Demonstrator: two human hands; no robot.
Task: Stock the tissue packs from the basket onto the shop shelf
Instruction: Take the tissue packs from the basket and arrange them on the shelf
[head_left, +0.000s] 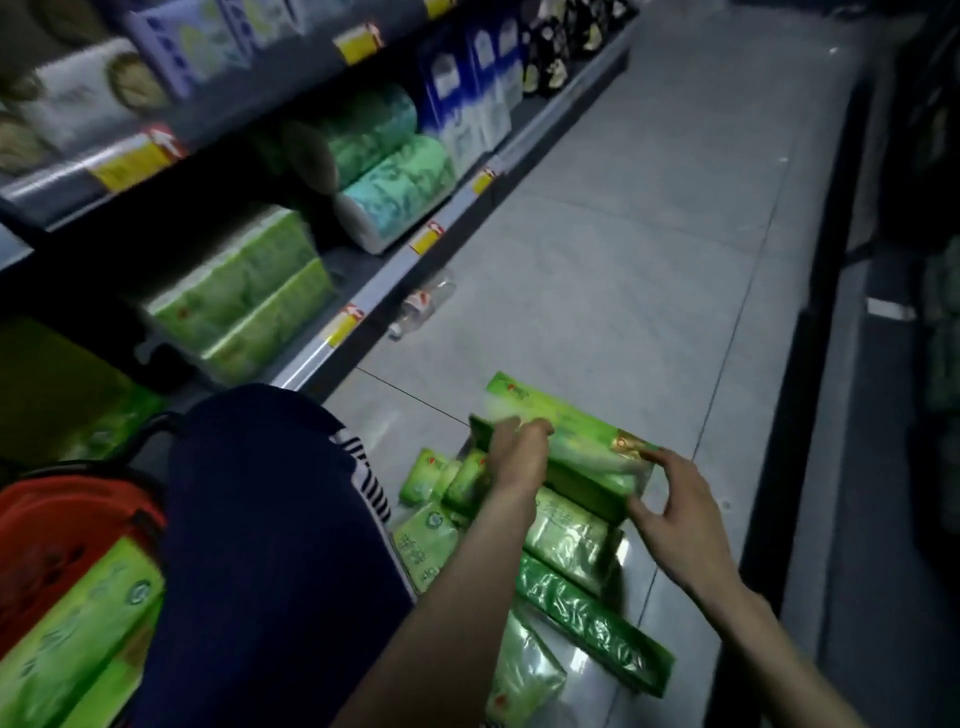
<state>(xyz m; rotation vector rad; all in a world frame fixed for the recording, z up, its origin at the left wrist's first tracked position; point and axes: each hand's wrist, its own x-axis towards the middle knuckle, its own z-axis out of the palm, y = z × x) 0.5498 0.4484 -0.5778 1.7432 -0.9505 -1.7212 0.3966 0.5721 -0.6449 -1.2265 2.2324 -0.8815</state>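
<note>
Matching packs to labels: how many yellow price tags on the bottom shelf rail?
3 tags: one by the stacked green packs, one below the green rolls, one by the blue packs; the knee may hide more.

I'm down low in a narrow shop aisle, and the light is dim. The floor is grey tile with a dull sheen, crossed by thin dark joints. Along my left runs the shelf, several tiers of grey metal. Each front edge carries yellow-and-red price tags. A clear plastic bottle lies on its side on the floor, just beside the bottom tier's front edge. Along my right stands another rack, dark and mostly in shadow, with a small white label on its low ledge.
</note>
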